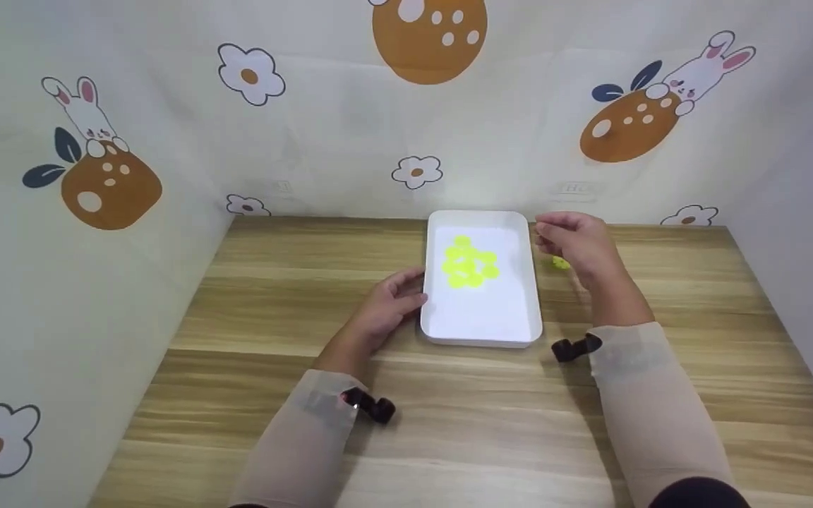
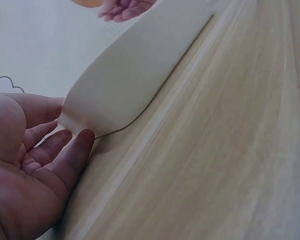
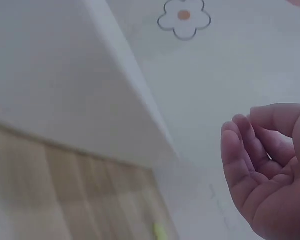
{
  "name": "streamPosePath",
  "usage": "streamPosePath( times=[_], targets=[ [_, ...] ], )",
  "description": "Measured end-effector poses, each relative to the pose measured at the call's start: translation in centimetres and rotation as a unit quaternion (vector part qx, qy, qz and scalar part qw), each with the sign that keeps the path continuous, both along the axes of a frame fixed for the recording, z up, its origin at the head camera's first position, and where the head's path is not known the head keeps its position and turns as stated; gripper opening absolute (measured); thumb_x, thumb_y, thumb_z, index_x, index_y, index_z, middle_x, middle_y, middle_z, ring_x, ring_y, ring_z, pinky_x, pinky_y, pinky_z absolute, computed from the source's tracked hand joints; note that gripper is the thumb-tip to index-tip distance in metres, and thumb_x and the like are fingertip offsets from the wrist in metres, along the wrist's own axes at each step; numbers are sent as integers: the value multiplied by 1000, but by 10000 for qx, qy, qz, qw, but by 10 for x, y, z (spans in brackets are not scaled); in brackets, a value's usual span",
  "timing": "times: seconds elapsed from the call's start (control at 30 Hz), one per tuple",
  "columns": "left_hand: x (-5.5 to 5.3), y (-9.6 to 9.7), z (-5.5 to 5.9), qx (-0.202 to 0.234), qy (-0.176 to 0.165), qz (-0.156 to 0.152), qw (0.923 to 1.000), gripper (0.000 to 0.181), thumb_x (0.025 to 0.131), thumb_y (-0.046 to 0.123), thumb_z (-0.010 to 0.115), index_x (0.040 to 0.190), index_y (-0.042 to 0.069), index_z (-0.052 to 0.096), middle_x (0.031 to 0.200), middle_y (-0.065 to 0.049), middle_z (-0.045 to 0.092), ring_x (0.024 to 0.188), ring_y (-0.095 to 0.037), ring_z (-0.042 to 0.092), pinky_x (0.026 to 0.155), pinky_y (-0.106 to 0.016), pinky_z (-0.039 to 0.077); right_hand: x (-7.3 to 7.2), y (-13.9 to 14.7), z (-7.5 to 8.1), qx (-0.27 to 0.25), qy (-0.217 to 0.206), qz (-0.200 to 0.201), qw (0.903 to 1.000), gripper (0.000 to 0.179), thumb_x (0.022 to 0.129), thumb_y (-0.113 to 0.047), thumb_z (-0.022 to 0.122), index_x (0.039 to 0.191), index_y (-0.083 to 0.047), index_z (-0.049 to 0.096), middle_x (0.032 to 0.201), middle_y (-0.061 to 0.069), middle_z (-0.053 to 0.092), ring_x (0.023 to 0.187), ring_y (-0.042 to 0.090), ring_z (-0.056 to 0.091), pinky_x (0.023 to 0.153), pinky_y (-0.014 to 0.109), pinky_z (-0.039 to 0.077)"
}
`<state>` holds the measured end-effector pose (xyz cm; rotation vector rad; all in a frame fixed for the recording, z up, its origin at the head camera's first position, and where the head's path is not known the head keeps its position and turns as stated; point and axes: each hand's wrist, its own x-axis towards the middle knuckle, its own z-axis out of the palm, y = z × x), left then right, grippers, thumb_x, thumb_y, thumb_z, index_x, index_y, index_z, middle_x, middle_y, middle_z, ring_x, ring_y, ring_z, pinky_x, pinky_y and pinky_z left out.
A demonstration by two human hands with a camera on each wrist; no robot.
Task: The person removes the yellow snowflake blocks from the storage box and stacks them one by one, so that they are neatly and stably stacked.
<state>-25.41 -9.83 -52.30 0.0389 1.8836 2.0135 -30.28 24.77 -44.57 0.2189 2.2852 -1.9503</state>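
Note:
A white rectangular tray (image 1: 480,321) stands on the table with several bright yellow, roundish pieces (image 1: 468,264) grouped in its far half; glare hides their detail. My left hand (image 1: 394,305) is at the tray's left side, its fingertips against the outer wall, which also shows in the left wrist view. Beyond the tray's right rim, my right hand (image 1: 579,243) hovers with loosely bent fingers. Nothing shows between those fingers (image 3: 235,145) in the right wrist view. Below that hand, another yellow piece (image 1: 560,262) lies on the table, partly covered by it.
The wood-grain table (image 1: 293,282) meets a pale cloth backdrop (image 1: 336,141) printed with rabbits, flowers and orange fruit, close behind the tray. Similar cloth borders the left side, and a plain pale wall (image 1: 802,247) the right. Black wrist cameras (image 1: 576,347) jut inward from both sleeves.

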Motion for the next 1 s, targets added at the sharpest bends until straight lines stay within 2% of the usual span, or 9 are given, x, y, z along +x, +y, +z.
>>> streamPosePath(
  times=[0.17, 0.33, 0.5, 0.7, 0.83, 1.0],
  targets=[
    [-1, -1, -3, 123, 43, 13, 9999, 61, 102, 0, 65, 160, 4, 46, 162, -19, 53, 152, -31, 51, 124, -45, 48, -8, -19, 12, -141, 91, 393, 9991, 37, 103, -30, 74, 130, -6, 72, 109, 2, 78, 97, 15, 75, 88, 24, 66],
    [0, -1, -2, 48, -15, 22, 10000, 62, 103, 0, 65, 161, 5, 45, 162, -19, 53, 153, -31, 50, 125, -45, 47, -25, -30, 14, -247, -233, 709, 9969, 37, 102, -30, 75, 130, -7, 72, 108, 1, 77, 98, 18, 76, 89, 24, 66],
    [0, 0, 0, -49, 11, -19, 10000, 61, 103, 2, 66, 160, 7, 47, 162, -17, 54, 153, -30, 50, 124, -43, 48, -40, -38, 7, -430, -456, 744, 9953, 37, 102, -26, 75, 132, -6, 71, 111, 4, 77, 99, 20, 75, 91, 26, 66],
    [1, 1, -2, 147, 171, -74, 9997, 61, 103, -2, 64, 160, 1, 44, 163, -22, 51, 155, -32, 47, 126, -45, 45, -53, -49, -8, -320, -551, 745, 9952, 45, 102, -25, 75, 141, -3, 66, 123, 10, 75, 118, 33, 70, 94, 28, 65],
    [1, 2, -1, 141, 167, -60, 9997, 61, 103, -2, 64, 160, 0, 44, 163, -22, 51, 155, -33, 47, 126, -46, 46, -60, -52, -19, -69, -578, 767, 9954, 45, 102, -24, 75, 141, -4, 66, 131, 14, 72, 124, 35, 68, 94, 27, 65],
    [1, 2, -1, 175, 178, -33, 9997, 60, 102, -4, 63, 160, -1, 44, 164, -23, 50, 156, -33, 46, 126, -46, 45, -62, -54, -28, 312, -647, 751, 9946, 39, 102, -20, 74, 138, -7, 69, 127, 8, 72, 120, 31, 69, 99, 30, 64]
  ],
)
